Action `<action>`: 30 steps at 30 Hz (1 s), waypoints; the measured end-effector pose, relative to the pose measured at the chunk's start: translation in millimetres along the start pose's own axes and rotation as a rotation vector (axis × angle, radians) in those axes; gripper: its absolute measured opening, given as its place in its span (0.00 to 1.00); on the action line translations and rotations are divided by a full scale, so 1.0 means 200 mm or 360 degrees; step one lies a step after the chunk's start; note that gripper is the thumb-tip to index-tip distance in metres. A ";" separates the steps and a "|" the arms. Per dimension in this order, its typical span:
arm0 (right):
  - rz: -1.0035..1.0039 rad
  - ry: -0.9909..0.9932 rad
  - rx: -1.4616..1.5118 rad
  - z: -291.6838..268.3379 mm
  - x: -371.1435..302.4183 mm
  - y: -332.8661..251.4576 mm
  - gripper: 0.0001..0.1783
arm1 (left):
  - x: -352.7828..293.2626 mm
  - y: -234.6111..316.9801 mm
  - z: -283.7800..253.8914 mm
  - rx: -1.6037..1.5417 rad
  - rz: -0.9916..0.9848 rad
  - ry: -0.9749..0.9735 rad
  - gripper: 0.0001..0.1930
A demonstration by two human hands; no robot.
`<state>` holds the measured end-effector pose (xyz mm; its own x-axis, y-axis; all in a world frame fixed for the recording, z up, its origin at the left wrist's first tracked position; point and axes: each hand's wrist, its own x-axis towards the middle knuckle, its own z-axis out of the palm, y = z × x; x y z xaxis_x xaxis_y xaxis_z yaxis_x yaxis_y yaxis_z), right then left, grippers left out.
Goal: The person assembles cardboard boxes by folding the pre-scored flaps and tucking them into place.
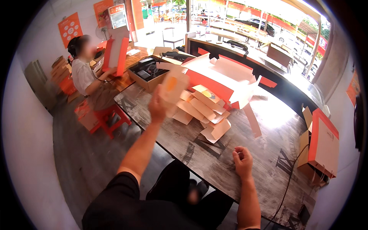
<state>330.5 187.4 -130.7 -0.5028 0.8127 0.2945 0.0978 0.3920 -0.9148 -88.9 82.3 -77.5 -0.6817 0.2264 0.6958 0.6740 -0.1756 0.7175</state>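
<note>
Red stool [105, 113] under a seated person [81, 73] in white top, orange wall poster [70, 32], glass-fronted fridge [118, 17], dark car [262, 25] outside

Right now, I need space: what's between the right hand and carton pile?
Bare tabletop lies between the right hand and carton pile in the head view.

Up goes the eye to a pale brown carton [175, 86], blurred and tilted, a yellow-orange patch on its face, gripped by the left hand [156, 106]! And near it on the tabletop [264, 165], a loose heap of similar cartons [203, 107], piled at odd angles, flaps jutting out.
</note>
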 end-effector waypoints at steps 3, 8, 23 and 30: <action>-0.0102 -0.0023 0.0241 -0.01 0.00 -0.03 0.24 | -0.30 0.26 0.20 0.0015 0.0123 -0.0246 0.21; -0.0354 0.0175 0.0645 -0.02 -0.01 -0.06 0.47 | -0.67 0.62 0.54 -0.0174 0.0682 -0.0468 0.20; -0.0101 0.0349 0.0810 -0.15 0.05 -0.09 0.34 | -0.80 0.56 0.64 -0.1059 -0.0019 -0.1324 0.24; -0.0267 0.0297 0.0603 -0.17 0.00 -0.11 0.34 | -0.86 0.58 0.66 -0.1311 -0.0404 -0.1575 0.32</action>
<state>357.3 192.6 -100.9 -0.3179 0.8290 0.4601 -0.3101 0.3677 -0.8767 144.6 149.7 -117.4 -0.0296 0.8803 0.4734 -0.0521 -0.4743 0.8788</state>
